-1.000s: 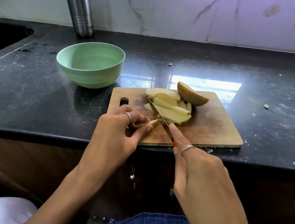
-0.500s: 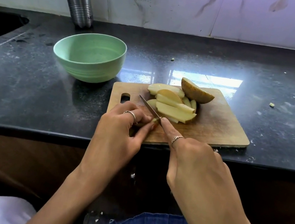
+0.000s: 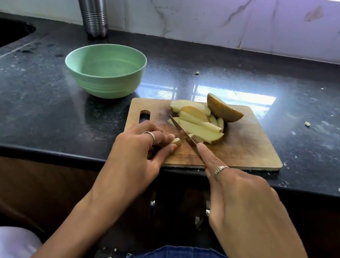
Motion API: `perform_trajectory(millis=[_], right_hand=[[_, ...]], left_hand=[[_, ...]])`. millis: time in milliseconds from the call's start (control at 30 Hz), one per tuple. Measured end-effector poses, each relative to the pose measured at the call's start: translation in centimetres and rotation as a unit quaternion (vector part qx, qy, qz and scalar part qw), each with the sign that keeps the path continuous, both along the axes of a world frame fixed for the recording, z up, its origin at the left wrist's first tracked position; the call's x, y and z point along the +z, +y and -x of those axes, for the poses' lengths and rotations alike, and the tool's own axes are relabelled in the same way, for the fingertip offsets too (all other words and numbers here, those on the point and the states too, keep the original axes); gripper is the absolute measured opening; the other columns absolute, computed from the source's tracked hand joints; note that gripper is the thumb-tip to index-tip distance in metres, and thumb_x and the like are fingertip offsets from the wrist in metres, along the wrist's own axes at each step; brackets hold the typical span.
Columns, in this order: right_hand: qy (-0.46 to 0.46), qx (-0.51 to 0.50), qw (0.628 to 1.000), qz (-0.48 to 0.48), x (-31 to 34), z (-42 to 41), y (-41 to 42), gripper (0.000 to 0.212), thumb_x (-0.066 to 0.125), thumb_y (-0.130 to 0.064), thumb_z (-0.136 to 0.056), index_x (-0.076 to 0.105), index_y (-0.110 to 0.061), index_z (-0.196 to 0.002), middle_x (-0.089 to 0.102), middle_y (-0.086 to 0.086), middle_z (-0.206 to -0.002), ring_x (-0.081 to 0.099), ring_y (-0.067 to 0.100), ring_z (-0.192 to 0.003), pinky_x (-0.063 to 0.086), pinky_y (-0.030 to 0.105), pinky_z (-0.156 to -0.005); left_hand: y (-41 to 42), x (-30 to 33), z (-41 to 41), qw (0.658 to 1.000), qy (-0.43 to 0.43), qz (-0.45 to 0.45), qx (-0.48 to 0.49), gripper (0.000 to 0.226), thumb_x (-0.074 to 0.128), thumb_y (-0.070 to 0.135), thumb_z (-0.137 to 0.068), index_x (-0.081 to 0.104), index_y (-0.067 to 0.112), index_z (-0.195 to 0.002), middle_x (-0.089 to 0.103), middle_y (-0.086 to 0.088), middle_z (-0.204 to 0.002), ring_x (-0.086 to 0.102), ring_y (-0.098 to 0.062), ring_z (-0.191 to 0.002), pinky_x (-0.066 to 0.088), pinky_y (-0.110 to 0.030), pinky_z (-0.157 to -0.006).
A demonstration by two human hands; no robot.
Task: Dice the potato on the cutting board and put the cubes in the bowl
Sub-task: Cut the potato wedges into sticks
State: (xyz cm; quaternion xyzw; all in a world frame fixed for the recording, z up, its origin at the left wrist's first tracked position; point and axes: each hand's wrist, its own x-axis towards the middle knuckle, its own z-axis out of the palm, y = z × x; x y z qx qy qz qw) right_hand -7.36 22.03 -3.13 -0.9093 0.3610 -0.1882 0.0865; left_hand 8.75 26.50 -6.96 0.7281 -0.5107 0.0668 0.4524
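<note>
The left hand (image 3: 138, 146) pinches 1 potato strip (image 3: 176, 141) against the near left part of the cutting board (image 3: 249, 147), fingertips closed on it just beside the blade. The right hand (image 3: 237, 191) is wrapped around the knife (image 3: 183, 134), index finger extended along the spine; the handle itself is hidden under the palm. The remaining potato wedges (image 3: 201, 127) lie stacked at the board's centre, with 1 skin-up piece (image 3: 222, 109) at the far edge. The green bowl (image 3: 104, 85) stands on the dark surface (image 3: 32, 104) to the far left of the board and appears to hold no cubes. Judgement: dicing is at an early stage. Risks: the left fingertips sit very near the cutting edge, so a slip on the wet strip could nick them; the board's near edge sits at the surface lip, so downward pressure there could shift it.
</note>
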Motion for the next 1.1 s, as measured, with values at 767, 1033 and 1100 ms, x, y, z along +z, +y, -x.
perform_trajectory(millis=[767,1033,1100], right_hand=[[0.073,0.043,0.996,-0.027,-0.1,-0.6,0.5,0.068,0.033,-0.022,-0.098,-0.012,-0.045,-0.144,0.055,-0.008,-0.102,0.058,0.018,-0.093,0.032,0.026,-0.063],[-0.025,0.036,0.999,-0.023,-1.1,-0.6,-0.5,0.058,0.064,-0.011,-0.081,0.050,-0.030,-0.134,0.062,-0.003,-0.062,0.059,0.022,-0.049,0.048,0.035,-0.041],[-0.018,0.039,0.999,-0.004,-1.0,-1.3,-0.3,0.060,0.061,-0.012,-0.081,0.048,-0.032,-0.136,0.063,-0.004,-0.065,0.062,0.021,-0.054,0.048,0.033,-0.045]], left_hand=[[0.0,0.1,-0.1,1.000,0.011,0.004,0.013,0.011,0.078,0.011,-0.075,0.075,0.008,-0.084,0.068,0.004,-0.082,0.059,-0.002,-0.078,0.040,0.000,-0.072],[0.6,0.5,-0.2,1.000,0.024,-0.001,-0.004,0.013,0.079,0.011,-0.074,0.075,0.010,-0.087,0.066,0.009,-0.082,0.061,0.002,-0.082,0.040,0.002,-0.070],[0.6,0.5,-0.3,1.000,0.030,0.002,-0.004,0.013,0.079,0.011,-0.073,0.075,0.011,-0.085,0.065,0.010,-0.081,0.061,0.003,-0.083,0.040,0.002,-0.070]])
